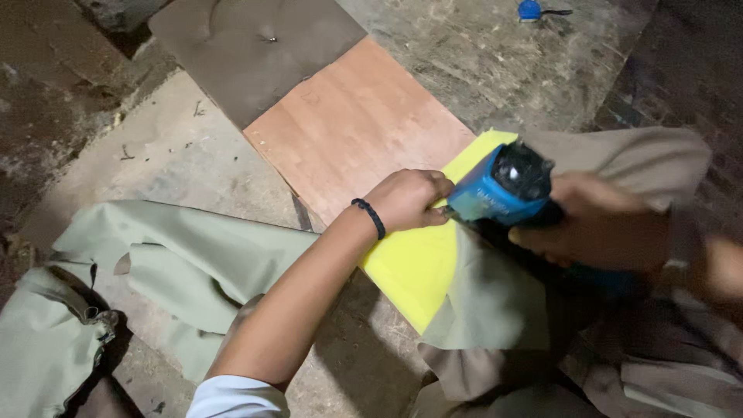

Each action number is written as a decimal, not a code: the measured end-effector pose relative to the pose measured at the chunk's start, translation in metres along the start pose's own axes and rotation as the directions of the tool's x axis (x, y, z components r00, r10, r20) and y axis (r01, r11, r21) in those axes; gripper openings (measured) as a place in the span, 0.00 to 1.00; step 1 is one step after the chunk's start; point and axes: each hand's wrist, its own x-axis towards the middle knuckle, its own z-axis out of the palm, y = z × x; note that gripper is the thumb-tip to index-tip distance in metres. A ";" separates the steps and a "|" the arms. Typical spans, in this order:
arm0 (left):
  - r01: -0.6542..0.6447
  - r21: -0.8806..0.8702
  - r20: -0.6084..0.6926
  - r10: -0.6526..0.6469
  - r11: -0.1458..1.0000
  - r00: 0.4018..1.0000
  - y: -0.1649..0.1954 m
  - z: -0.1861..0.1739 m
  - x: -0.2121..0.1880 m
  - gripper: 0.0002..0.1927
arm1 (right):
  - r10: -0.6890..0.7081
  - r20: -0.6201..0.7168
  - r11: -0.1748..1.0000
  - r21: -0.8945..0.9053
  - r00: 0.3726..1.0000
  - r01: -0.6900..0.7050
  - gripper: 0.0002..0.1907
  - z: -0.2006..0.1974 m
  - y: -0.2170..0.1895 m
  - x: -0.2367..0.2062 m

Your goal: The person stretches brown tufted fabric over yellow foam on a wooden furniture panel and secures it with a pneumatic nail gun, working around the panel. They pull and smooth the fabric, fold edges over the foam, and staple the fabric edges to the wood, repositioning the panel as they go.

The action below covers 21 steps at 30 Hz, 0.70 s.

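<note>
Left hand [406, 200] fisted on yellow foam sheet [410, 267], right hand [596, 224] gripping blue power tool [503, 186] just beside it.

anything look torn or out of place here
Yes: the olive-green fabric sheet on the floor is crumpled, with a ragged torn flap at its left edge. The blue power tool is too blurred to judge.

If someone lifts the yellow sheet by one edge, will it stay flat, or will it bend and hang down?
The yellow sheet lies flat with straight edges, so it probably holds some shape, unlike the green fabric that folds and wrinkles beside it. It looks thin, so it is likely light and may sag. The left hand presses on it, which suggests it could slide.
</note>
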 end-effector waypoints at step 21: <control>-0.100 -0.011 0.170 0.100 0.995 0.980 -0.007 0.002 0.012 0.10 | 0.223 -0.105 0.967 0.149 0.969 -0.207 0.18 0.037 0.017 0.005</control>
